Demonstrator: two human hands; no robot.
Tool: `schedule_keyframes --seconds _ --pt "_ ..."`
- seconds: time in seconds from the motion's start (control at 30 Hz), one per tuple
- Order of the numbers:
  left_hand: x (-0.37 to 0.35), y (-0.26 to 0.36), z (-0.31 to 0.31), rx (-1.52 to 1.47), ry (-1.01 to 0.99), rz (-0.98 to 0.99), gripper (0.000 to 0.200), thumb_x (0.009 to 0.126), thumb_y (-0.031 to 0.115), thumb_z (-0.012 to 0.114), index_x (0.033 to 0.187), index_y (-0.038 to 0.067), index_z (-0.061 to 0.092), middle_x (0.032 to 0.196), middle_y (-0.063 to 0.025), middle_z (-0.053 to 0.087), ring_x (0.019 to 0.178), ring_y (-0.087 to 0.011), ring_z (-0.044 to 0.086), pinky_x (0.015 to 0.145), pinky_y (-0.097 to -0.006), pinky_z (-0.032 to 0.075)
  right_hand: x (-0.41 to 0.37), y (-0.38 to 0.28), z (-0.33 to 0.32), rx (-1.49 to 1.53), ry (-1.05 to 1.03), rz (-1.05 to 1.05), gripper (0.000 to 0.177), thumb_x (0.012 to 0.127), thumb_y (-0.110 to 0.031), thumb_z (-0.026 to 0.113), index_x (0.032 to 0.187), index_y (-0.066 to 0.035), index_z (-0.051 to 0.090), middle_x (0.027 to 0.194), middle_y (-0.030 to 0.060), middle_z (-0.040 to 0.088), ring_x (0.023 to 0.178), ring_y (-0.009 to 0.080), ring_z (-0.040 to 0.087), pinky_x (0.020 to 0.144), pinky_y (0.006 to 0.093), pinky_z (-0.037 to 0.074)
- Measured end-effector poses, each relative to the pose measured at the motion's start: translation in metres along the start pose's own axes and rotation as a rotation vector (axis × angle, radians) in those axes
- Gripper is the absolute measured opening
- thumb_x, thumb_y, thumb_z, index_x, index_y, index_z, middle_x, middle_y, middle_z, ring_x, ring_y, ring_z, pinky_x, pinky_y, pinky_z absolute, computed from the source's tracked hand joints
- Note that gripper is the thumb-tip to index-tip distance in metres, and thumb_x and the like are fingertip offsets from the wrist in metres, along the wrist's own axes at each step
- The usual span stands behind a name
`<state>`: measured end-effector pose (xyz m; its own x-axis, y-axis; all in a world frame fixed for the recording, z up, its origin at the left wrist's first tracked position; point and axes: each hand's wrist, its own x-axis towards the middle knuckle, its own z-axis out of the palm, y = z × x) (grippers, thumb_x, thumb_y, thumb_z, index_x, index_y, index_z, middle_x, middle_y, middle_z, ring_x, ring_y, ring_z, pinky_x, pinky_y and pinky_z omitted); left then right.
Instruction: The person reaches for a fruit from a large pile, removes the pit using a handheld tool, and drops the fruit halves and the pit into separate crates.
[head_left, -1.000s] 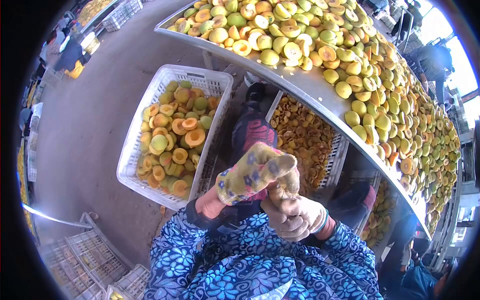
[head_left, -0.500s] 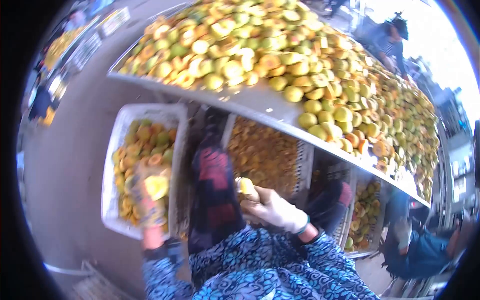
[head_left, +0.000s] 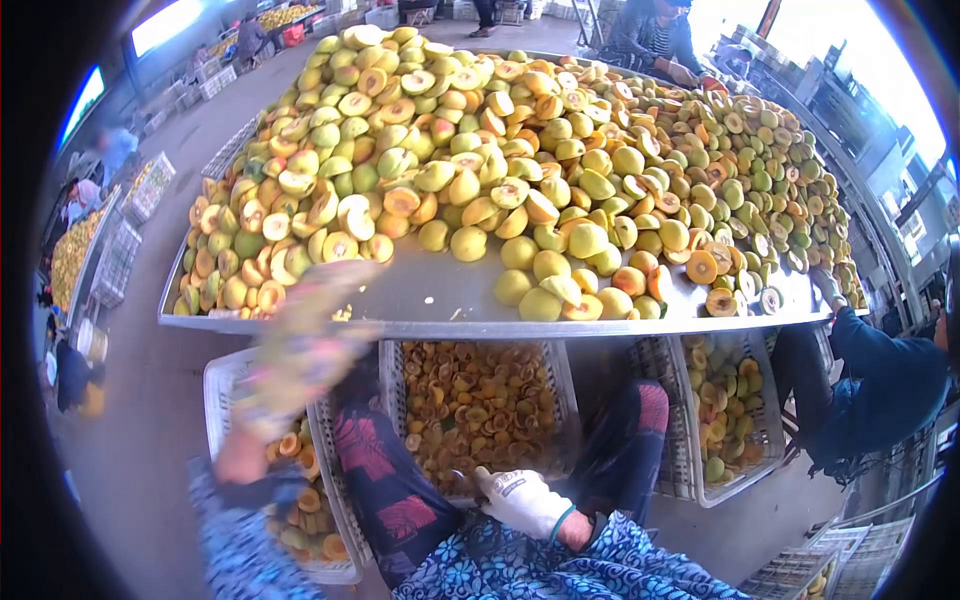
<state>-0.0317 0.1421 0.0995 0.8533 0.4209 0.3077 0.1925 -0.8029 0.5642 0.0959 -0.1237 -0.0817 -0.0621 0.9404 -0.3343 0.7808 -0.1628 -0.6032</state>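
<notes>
My left hand (head_left: 305, 350), in a patterned glove, is smeared by motion above the table's front edge, close to the halved peaches (head_left: 340, 245) at the left of the heap. Its fingers and anything in them cannot be made out. Low between my knees, my right hand (head_left: 525, 503) wears a white glove and is closed around a small tool with a metal tip (head_left: 459, 476); most of the tool is hidden. Just beyond it stands a crate (head_left: 567, 400) of small orange-brown fruit pieces (head_left: 480, 390).
A metal table (head_left: 430, 290) carries a big heap of cut peaches. A white crate (head_left: 220, 385) of peach halves stands left of my legs, another crate (head_left: 690, 440) to the right. A co-worker (head_left: 890, 370) sits at the right; another person (head_left: 650, 40) works across the table.
My left hand has moved up from the left crate to the table; the yellow peach piece seen in it is no longer visible. My right hand is lower, and the view has tilted up.
</notes>
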Motion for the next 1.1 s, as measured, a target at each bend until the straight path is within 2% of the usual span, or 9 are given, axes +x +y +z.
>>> schedule_keyframes --seconds 0.17,0.27,0.37,0.43,0.5,0.6,0.7,0.87,1.1 --pt "0.117 0.002 0.213 0.111 -0.047 0.17 0.055 0.082 0.019 0.071 0.134 0.014 0.055 0.132 -0.0131 0.058 0.128 -0.0296 0.049 0.103 -0.0435 0.045 0.002 0.008 -0.006 0.108 0.085 0.014 0.029 0.089 -0.02 0.06 0.109 -0.003 0.047 0.083 0.0197 0.068 0.075 0.0387 0.068 0.063 0.0477 0.052" --pt "0.156 0.025 0.221 0.304 -0.332 0.098 0.043 0.083 0.019 0.07 0.124 0.014 0.06 0.121 -0.0135 0.063 0.12 -0.0275 0.055 0.095 -0.0421 0.049 -0.005 0.013 -0.019 0.163 0.091 0.016 0.028 0.091 -0.022 0.06 0.107 -0.003 0.047 0.083 0.022 0.067 0.075 0.0416 0.066 0.063 0.0485 0.051" --pt "0.141 0.003 0.202 -0.58 0.03 -0.178 0.027 0.09 0.023 0.065 0.111 0.006 0.061 0.102 -0.0083 0.066 0.096 -0.0225 0.065 0.085 -0.0335 0.053 -0.008 0.022 -0.017 0.521 0.3 -0.016 0.026 0.094 -0.026 0.06 0.104 -0.004 0.048 0.082 0.0263 0.063 0.076 0.0469 0.063 0.064 0.0489 0.048" --pt "0.102 0.006 0.175 -0.9 0.229 -0.068 0.033 0.092 0.03 0.064 0.111 0.003 0.06 0.1 -0.0105 0.066 0.088 -0.0234 0.066 0.077 -0.035 0.056 -0.012 0.023 -0.032 0.695 0.312 -0.069 0.024 0.094 -0.023 0.06 0.104 -0.004 0.05 0.084 0.0255 0.063 0.079 0.043 0.064 0.067 0.0447 0.049" --pt "0.064 -0.019 0.167 -1.553 0.473 -0.367 0.04 0.095 0.037 0.059 0.115 0.003 0.059 0.103 -0.0166 0.066 0.085 -0.0252 0.066 0.072 -0.0406 0.057 -0.018 0.017 -0.05 0.76 0.275 -0.033 0.023 0.094 -0.02 0.062 0.107 -0.003 0.052 0.084 0.0146 0.063 0.078 0.0208 0.062 0.072 0.0363 0.049" --pt "0.012 0.034 0.121 -1.73 0.482 -0.257 0.047 0.098 0.045 0.051 0.117 0.003 0.058 0.101 -0.0196 0.067 0.084 -0.0265 0.067 0.071 -0.0445 0.059 -0.03 -0.006 -0.086 0.902 0.177 0.042 0.024 0.093 -0.02 0.063 0.106 -0.002 0.054 0.073 0.0059 0.055 0.069 0.013 0.056 0.065 0.0329 0.048" --pt "-0.031 0.048 0.121 -1.557 0.617 -0.301 0.06 0.1 0.056 0.04 0.113 0.001 0.058 0.095 -0.0189 0.068 0.077 -0.0252 0.068 0.064 -0.0347 0.057 -0.03 -0.028 -0.1 0.755 0.221 -0.135 0.024 0.092 -0.022 0.064 0.103 -0.003 0.054 0.069 0.0094 0.06 0.059 0.0193 0.06 0.057 0.0337 0.046" --pt "-0.069 0.084 0.125 -1.194 0.725 -0.518 0.068 0.101 0.06 0.032 0.114 0.0 0.059 0.1 -0.0147 0.068 0.089 -0.0188 0.065 0.082 -0.0294 0.053 -0.02 -0.066 -0.106 0.599 0.242 -0.223 0.026 0.093 -0.024 0.064 0.101 -0.003 0.051 0.074 0.0191 0.065 0.071 0.0368 0.068 0.059 0.0398 0.05" --pt "-0.102 0.083 0.15 -1.039 0.765 -0.433 0.059 0.104 0.05 0.031 0.123 0.0 0.058 0.116 -0.0135 0.063 0.106 -0.0205 0.061 0.092 -0.0334 0.049 -0.012 -0.078 -0.085 0.677 0.224 -0.263 0.028 0.093 -0.025 0.063 0.103 -0.001 0.053 0.076 0.0205 0.065 0.071 0.036 0.067 0.062 0.0386 0.05"
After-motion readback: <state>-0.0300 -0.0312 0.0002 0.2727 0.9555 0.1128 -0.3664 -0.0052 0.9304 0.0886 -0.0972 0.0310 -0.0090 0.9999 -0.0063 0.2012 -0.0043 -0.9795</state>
